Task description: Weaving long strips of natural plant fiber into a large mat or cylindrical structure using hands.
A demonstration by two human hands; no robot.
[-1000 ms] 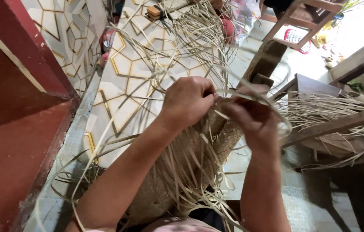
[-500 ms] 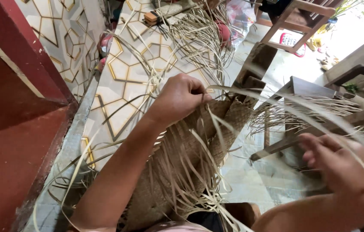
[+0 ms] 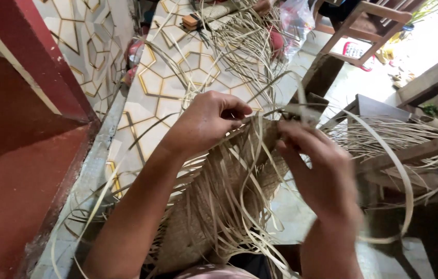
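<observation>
- The left hand (image 3: 206,121) comes in from the lower left, forearm stretched forward, knuckles up and fingers curled under; its grip is closed on the top edge of the woven mat piece (image 3: 229,191).
- The right hand (image 3: 314,173) rises from the bottom edge, blurred, its back to the camera; its fingertips pinch a loose strip (image 3: 384,155) just right of the left hand, grip closed on it.
- That strip arcs away to the right and curves down past the wrist.
- The woven mat piece lies between the two forearms, running from the hands down toward the person's lap, with many unwoven strands hanging off its lower part.
- It sits above a tiled floor (image 3: 162,98), pale with gold hexagon lines, that stretches away to the top of the view.
- More loose strands (image 3: 239,36) lie heaped on the far part of the floor.
- A red wall (image 3: 17,170) fills the left side.
- Wooden furniture (image 3: 410,155) stands on the right, draped with strands; a wooden chair (image 3: 369,31) stands at the top right.
</observation>
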